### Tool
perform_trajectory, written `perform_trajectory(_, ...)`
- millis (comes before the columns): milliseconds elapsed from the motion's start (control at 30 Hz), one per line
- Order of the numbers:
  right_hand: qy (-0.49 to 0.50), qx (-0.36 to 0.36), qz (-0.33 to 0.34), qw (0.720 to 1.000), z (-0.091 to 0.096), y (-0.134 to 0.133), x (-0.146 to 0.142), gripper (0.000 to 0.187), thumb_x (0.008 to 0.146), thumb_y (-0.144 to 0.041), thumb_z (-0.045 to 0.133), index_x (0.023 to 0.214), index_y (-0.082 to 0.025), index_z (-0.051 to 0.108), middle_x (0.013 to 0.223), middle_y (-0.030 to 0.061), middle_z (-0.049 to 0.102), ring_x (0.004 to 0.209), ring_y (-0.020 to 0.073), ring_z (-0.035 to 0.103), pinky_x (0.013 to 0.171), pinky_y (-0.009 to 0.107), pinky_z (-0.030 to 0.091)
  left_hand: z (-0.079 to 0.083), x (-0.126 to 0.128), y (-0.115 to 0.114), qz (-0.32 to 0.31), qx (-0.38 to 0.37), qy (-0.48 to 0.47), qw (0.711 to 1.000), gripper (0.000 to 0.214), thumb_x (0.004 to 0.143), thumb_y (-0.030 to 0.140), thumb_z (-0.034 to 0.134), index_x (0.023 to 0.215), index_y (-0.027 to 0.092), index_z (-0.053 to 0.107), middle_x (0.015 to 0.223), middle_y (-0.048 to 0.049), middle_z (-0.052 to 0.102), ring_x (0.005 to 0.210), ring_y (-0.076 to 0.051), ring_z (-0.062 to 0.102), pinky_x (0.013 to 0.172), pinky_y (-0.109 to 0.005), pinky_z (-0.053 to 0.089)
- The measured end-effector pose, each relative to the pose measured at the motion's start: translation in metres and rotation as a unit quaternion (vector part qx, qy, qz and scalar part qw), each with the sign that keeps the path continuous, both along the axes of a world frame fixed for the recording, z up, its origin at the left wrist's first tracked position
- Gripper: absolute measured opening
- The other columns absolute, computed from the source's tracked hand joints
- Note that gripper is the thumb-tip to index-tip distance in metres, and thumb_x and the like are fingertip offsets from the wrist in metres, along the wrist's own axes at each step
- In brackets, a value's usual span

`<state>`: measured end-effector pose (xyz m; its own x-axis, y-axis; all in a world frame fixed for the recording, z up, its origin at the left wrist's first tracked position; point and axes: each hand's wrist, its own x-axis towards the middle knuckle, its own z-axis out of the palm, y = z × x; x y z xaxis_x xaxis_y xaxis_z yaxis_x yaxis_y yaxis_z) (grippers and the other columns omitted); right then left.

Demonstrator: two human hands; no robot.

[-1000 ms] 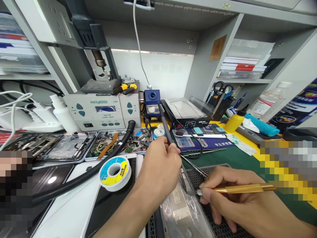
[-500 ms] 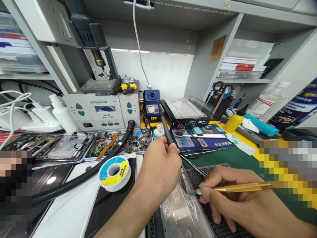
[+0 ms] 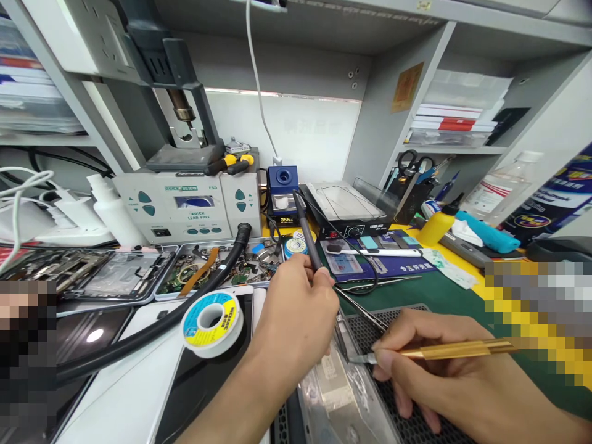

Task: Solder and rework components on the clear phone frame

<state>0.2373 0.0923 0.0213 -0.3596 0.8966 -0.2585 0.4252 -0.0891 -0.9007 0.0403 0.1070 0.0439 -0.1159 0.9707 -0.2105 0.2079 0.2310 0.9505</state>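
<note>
A flat, rectangular silver-and-clear panel (image 3: 337, 394) lies on a black perforated mat (image 3: 409, 430). Over the panel's far end, the person's left grip (image 3: 303, 302) is pinching a slim, dark grey, pen-shaped tool (image 3: 308, 229). Right of the panel, the right grip (image 3: 430, 361) pinches a slender gold-handled knife (image 3: 457, 351), its blade at the panel's edge; from here I can't tell whether they touch. Left of the panel sits a white plastic spool with a blue-and-yellow label (image 3: 227, 336)
</note>
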Motion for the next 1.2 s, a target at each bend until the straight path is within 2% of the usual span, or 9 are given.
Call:
perform_trajectory(200, 0.037, -0.011, -0.014, 0.999, 0.000, 0.000, -0.004, 0.017, 0.082, -0.030, 0.080, 0.070, -0.021, 0.070, 0.049, -0.0030, 0.066, 0.038, 0.0067, 0.048, 0.036, 0.013, 0.043, 0.000, 0.001, 0.000, 0.005, -0.004, -0.012, 1.000, 0.010, 0.102, 0.023, 0.051, 0.093, 0.020, 0.057, 0.054, 0.0101, 0.050, 0.029, -0.007, 0.045, 0.033, -0.018, 0.038)
perform_trajectory(300, 0.061, -0.008, -0.014, 0.998, 0.000, 0.002, -0.003, 0.019, 0.081, -0.028, 0.081, 0.069, -0.021, 0.068, 0.051, -0.0025, 0.067, 0.039, 0.0074, 0.053, 0.036, 0.013, 0.044, 0.005, 0.001, 0.000, 0.011, -0.015, -0.019, 1.000, 0.010, 0.101, 0.023, 0.053, 0.094, 0.019, 0.058, 0.050, 0.0095, 0.052, 0.029, -0.007, 0.043, 0.031, -0.018, 0.037)
perform_trajectory(400, 0.083, -0.002, -0.003, 0.997, 0.001, 0.003, -0.001, 0.018, 0.082, -0.026, 0.079, 0.071, -0.021, 0.068, 0.055, -0.0028, 0.067, 0.042, 0.0089, 0.059, 0.037, 0.013, 0.047, 0.008, 0.001, 0.000, 0.010, -0.023, -0.024, 0.999, 0.007, 0.101, 0.022, 0.055, 0.096, 0.018, 0.058, 0.047, 0.0058, 0.060, 0.027, -0.007, 0.042, 0.029, -0.017, 0.033)
perform_trajectory(533, 0.057, 0.000, 0.004, 0.998, 0.002, 0.001, -0.001, 0.018, 0.084, -0.026, 0.079, 0.073, -0.021, 0.065, 0.054, -0.0037, 0.066, 0.044, 0.0091, 0.059, 0.038, 0.013, 0.046, 0.009, 0.003, 0.003, -0.009, -0.027, -0.036, 0.999, 0.009, 0.100, 0.023, 0.056, 0.106, 0.016, 0.055, 0.043, 0.0029, 0.063, 0.024, -0.009, 0.039, 0.027, -0.017, 0.029)
perform_trajectory(733, 0.034, 0.018, 0.020, 0.999, 0.001, -0.001, -0.003, 0.016, 0.083, -0.025, 0.078, 0.074, -0.023, 0.065, 0.052, -0.0055, 0.061, 0.046, 0.0092, 0.054, 0.039, 0.014, 0.042, 0.012, 0.008, 0.006, -0.012, -0.038, -0.038, 0.998, 0.024, 0.097, 0.021, 0.059, 0.117, 0.015, 0.049, 0.038, 0.0051, 0.059, 0.024, -0.011, 0.042, 0.027, -0.018, 0.027)
perform_trajectory(867, 0.021, 0.041, 0.013, 0.999, -0.003, -0.001, -0.002, 0.012, 0.082, -0.023, 0.075, 0.073, -0.023, 0.067, 0.052, -0.0062, 0.059, 0.045, 0.0091, 0.051, 0.038, 0.014, 0.040, 0.013, 0.010, 0.007, -0.008, -0.038, -0.042, 0.998, 0.024, 0.097, 0.021, 0.060, 0.117, 0.016, 0.049, 0.038, 0.0047, 0.060, 0.025, -0.012, 0.046, 0.027, -0.018, 0.028)
perform_trajectory(1000, 0.019, 0.046, 0.007, 0.999, -0.006, 0.000, -0.001, 0.009, 0.081, -0.022, 0.073, 0.073, -0.024, 0.068, 0.054, -0.0054, 0.060, 0.047, 0.0105, 0.055, 0.036, 0.014, 0.039, 0.014, 0.010, 0.007, -0.007, -0.033, -0.036, 0.999, 0.020, 0.097, 0.019, 0.059, 0.115, 0.017, 0.050, 0.039, 0.0043, 0.061, 0.025, -0.013, 0.047, 0.028, -0.018, 0.032)
perform_trajectory(1133, 0.021, 0.034, -0.001, 0.999, -0.007, -0.001, -0.002, 0.009, 0.082, -0.024, 0.073, 0.075, -0.024, 0.068, 0.054, -0.0049, 0.062, 0.047, 0.0107, 0.054, 0.036, 0.014, 0.039, 0.015, 0.009, 0.006, -0.005, -0.029, -0.024, 0.999, 0.009, 0.100, 0.026, 0.057, 0.105, 0.018, 0.056, 0.042, 0.0024, 0.063, 0.028, -0.013, 0.052, 0.030, -0.018, 0.037)
perform_trajectory(1200, 0.024, 0.028, -0.005, 0.999, -0.008, -0.001, -0.001, 0.008, 0.082, -0.024, 0.073, 0.076, -0.024, 0.068, 0.054, -0.0049, 0.063, 0.047, 0.0106, 0.053, 0.036, 0.014, 0.040, 0.016, 0.009, 0.005, -0.007, -0.028, -0.019, 0.999, 0.013, 0.102, 0.029, 0.054, 0.098, 0.018, 0.059, 0.043, 0.0002, 0.064, 0.029, -0.014, 0.056, 0.031, -0.017, 0.038)
